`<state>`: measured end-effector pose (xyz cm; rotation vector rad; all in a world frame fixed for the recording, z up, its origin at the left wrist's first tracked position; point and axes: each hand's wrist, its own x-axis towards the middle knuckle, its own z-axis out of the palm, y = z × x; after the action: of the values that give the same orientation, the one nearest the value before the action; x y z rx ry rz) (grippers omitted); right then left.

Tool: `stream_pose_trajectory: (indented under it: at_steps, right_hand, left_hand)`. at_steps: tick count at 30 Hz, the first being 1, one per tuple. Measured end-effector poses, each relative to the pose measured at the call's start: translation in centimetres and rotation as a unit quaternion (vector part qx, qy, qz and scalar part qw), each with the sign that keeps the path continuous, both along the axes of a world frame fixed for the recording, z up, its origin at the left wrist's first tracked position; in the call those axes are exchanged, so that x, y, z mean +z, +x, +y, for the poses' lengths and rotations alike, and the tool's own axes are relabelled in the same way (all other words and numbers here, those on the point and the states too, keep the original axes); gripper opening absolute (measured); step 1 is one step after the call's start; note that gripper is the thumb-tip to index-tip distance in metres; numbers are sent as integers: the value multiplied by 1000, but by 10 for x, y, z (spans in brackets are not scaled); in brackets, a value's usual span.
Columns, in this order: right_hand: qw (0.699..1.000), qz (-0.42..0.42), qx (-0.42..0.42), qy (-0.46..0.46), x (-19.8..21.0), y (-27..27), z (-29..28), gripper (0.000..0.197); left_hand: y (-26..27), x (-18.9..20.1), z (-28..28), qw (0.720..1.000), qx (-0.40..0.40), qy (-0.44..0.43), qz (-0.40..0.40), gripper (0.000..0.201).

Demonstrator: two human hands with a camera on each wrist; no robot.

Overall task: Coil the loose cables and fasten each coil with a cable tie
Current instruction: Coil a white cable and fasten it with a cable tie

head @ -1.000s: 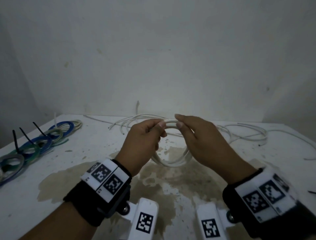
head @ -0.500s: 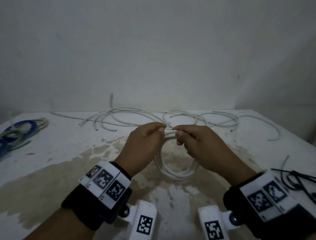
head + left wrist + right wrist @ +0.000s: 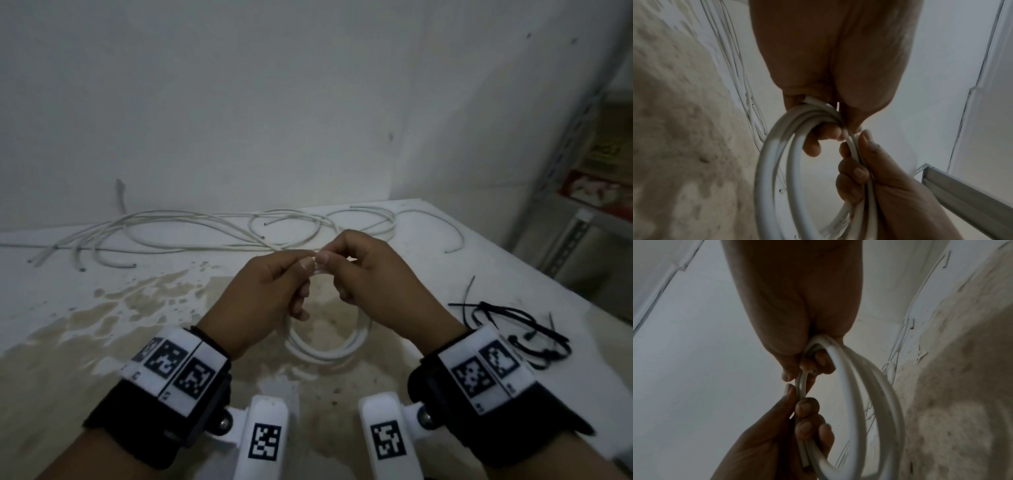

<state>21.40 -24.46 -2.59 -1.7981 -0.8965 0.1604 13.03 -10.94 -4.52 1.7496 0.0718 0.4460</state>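
Both hands met at the top of the coil [image 3: 327, 347], held up over the middle of the table [image 3: 428, 240]. The left hand [image 3: 263, 294] pinched the gathered white turns between thumb and curled fingers, and the right hand [image 3: 373, 284] pinched the same bundle just beside it, thumb tips almost touching. In the left wrist view the right hand's fingers [image 3: 854, 172] were wrapped round several strands at once.

A second earlier the right fingers had lain straighter along the top of the loop; by now they had curled in and closed on it, and the head had turned right, so the finished coloured coils on the left had slipped out of view and the ties [image 3: 507, 329] had come in. That suggests the winding of this cable was about done (no loose tail is visible trailing from the hands, though one may be hidden) and the next need was a tie.

The coil hung below the grip as an upright ring, slightly taller than wide, its long axis running top to bottom and its open face turned toward the person. Its lowest arc was close to the stained patch of table; whether it touched is unclear.

Beyond the hands, the loose cables [image 3: 191, 229] sprawled along the far edge. The black ties lay near the right wrist.
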Motion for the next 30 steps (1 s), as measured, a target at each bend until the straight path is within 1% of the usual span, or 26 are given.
stream_pose_trajectory:
  at_steps: [2, 6, 8, 11, 12, 13, 15, 17, 20, 21, 23, 26, 27, 28, 30]
  right_hand:
    - [1000, 3, 5, -14, -1, 2, -3, 17]
    - [999, -28, -3, -47, -7, 5, -10, 18]
    - [997, -31, -18, -65, -9, 4, -15, 24]
    - [995, -6, -81, -64, -8, 8, -29, 36]
    - [991, -8, -107, -73, -6, 12, -37, 36]
    - [985, -29, -136, -107, -4, 18, -48, 34]
    - [954, -79, -186, -220, 0, 31, -72, 28]
    - [911, -102, -222, -331, 2, 44, -96, 24]
    - [836, -114, -235, -482, -4, 61, -118, 23]
    - [819, -109, -232, -513, -7, 64, -121, 22]
    - [803, -106, -230, -540, -12, 66, -122, 20]
    - [784, -114, -242, -560, -18, 68, -118, 32]
    - [776, -114, -241, -572, -21, 69, -117, 33]
    - [768, -118, -234, -584, -23, 69, -115, 31]
    - [749, -130, -215, -613, -27, 71, -112, 20]
  left_hand:
    - [3, -5, -5, 1000, 15, 5, -2, 26]
    - [5, -16, -15, 999, 25, -19, 8, 27]
    - [7, -21, -18, 999, 29, -27, 13, 26]
    - [9, -30, -15, 995, 70, -63, 24, 23]
    - [9, -32, -13, 993, 81, -77, 25, 22]
    - [9, -33, -10, 992, 88, -90, 23, 22]
    - [7, -34, -6, 988, 94, -118, 20, 22]
    - [3, -35, -3, 984, 91, -151, 17, 21]
    - [-1, -37, 0, 981, 91, -169, 23, 20]
    - [-1, -38, 1, 981, 90, -170, 24, 20]
    - [-2, -39, 2, 981, 84, -175, 24, 20]
    - [-3, -37, 3, 980, 72, -184, 27, 20]
    - [-3, -37, 3, 980, 72, -185, 29, 22]
    - [-3, -37, 5, 979, 72, -186, 31, 23]
    - [-3, -36, 8, 979, 76, -189, 34, 24]
